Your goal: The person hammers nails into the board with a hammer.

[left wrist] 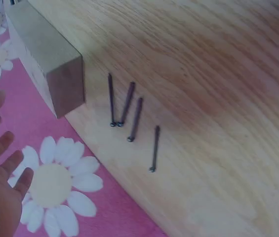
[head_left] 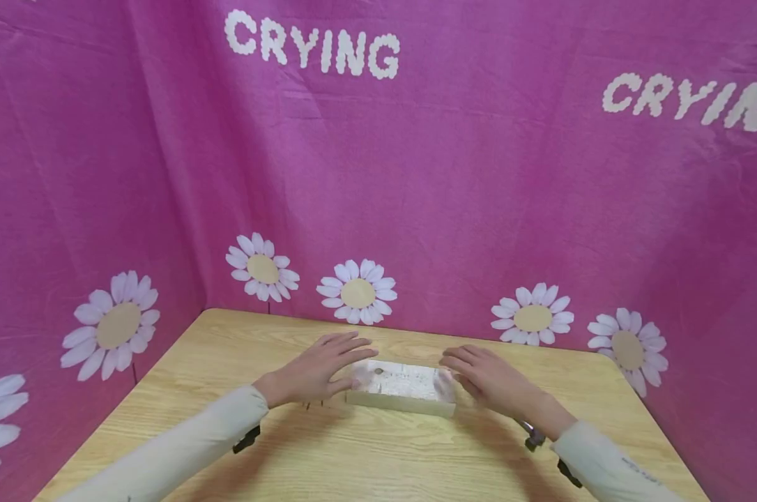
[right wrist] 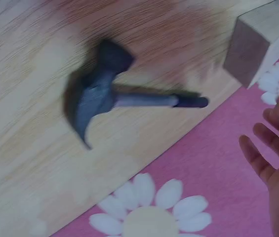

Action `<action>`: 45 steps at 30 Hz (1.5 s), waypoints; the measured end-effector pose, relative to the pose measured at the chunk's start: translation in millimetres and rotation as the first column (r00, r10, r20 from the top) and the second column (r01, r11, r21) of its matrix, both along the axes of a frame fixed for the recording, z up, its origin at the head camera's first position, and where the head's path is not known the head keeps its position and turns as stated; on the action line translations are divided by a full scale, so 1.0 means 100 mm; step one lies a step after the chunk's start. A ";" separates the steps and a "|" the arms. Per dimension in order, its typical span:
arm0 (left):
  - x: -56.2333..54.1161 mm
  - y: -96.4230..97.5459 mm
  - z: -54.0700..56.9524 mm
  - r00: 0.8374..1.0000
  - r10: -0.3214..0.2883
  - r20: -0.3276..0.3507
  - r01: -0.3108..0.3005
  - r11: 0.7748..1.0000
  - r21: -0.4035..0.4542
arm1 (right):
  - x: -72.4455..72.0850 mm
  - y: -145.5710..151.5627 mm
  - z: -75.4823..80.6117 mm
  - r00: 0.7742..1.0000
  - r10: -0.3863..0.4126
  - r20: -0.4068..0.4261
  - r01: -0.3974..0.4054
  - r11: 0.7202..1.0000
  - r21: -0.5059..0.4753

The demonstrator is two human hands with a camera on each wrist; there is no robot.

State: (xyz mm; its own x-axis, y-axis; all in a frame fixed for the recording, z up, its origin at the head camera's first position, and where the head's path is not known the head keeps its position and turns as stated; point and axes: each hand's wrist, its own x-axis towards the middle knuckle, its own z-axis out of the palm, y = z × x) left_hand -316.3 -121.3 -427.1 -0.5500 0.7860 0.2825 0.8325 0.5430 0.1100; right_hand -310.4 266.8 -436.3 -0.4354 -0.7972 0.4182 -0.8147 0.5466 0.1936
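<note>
A pale wooden block (head_left: 401, 388) lies lengthwise on the table, between the two hands. My left hand (head_left: 318, 366) is held by its left end, fingers spread and relaxed, holding nothing. By the right end is my right hand (head_left: 494, 380), its fingers loosely bent and holding nothing. Whether any fingertip touches the block, I cannot tell. In the left wrist view several dark nails (left wrist: 135, 118) lie loose beside the block's end. A claw hammer (right wrist: 144, 100) with a dark head lies flat near the other end in the right wrist view, slightly blurred; the head view mostly hides it.
The light wood-grain table (head_left: 366, 464) meets a magenta cloth (head_left: 447, 181) along its back edge. White daisies and lettering are printed on the cloth, which also hangs at the left side. Both forearms reach in from the front, in pale sleeves (head_left: 178, 443).
</note>
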 end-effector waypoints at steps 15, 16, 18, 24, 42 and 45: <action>-0.07 -0.24 -0.16 0.888 0.436 0.149 -0.445 0.895 0.034 | 0.01 0.51 -0.11 0.918 -0.258 0.301 0.197 0.956 0.217; -0.08 -0.25 -0.18 0.875 0.455 0.166 -0.466 0.884 0.033 | 0.01 0.53 -0.13 0.917 -0.261 0.300 0.198 0.954 0.225; -0.08 -0.29 -0.22 0.847 0.491 0.203 -0.507 0.862 0.028 | 0.01 0.56 -0.17 0.920 -0.264 0.289 0.198 0.951 0.237; -0.06 -0.44 -0.32 0.767 0.571 0.294 -0.605 0.796 0.032 | -0.05 0.71 -0.29 0.953 -0.253 0.165 0.212 0.950 0.231; -0.01 -0.60 -0.35 0.595 0.601 0.534 -0.728 0.684 0.041 | -0.17 1.07 -0.51 0.981 -0.050 -0.188 0.101 0.957 0.272; -0.01 -0.63 -0.30 0.593 0.573 0.565 -0.715 0.698 0.043 | -0.16 1.19 -0.54 0.979 -0.070 -0.193 0.120 0.958 0.262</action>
